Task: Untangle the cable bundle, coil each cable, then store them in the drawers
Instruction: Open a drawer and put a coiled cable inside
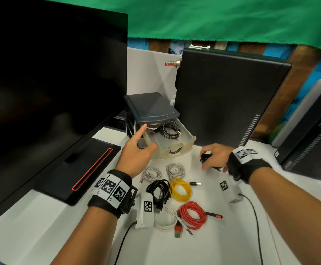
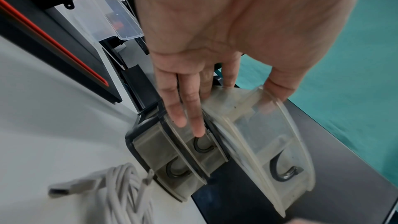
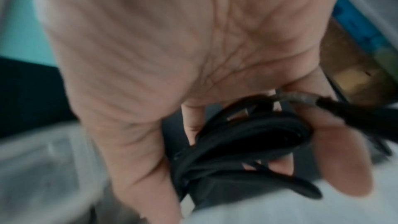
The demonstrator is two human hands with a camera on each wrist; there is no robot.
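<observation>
Left hand (image 1: 136, 150) up at the open top drawer (image 1: 176, 148) of the small drawer unit (image 1: 152, 108), fingers straight and loose, gripping nothing; from the left wrist view, fingertips (image 2: 180, 117) against the fronts of the two shut lower drawers, thumb at the open drawer's rim. Inside that drawer, just past the fingertips: one coiled black cable (image 1: 170, 130) lying flat, plus something pale and round under the unit's lid, hard to make out. Right hand (image 1: 216, 156) low over the desk (image 1: 213, 236), off to the right of the drawer front, fingers curled round a second black cable coil (image 3: 247, 135), a metal plug poking out by the thumb; wrist view pretty blurry but grip clear enough. Between and below the two hands, laid out on the desk: two grey coils (image 1: 153, 173) (image 1: 175, 170) nearest the drawer, then a black coil (image 1: 158, 190) beside a yellow coil (image 1: 180, 189), then a white coil (image 1: 166, 218) touching a red coil (image 1: 193, 215) closest to the forearms. All coiled, none in a hand. Big dark monitor (image 1: 50, 83) left of the left hand, black computer tower (image 1: 226, 96) behind the drawer unit.
</observation>
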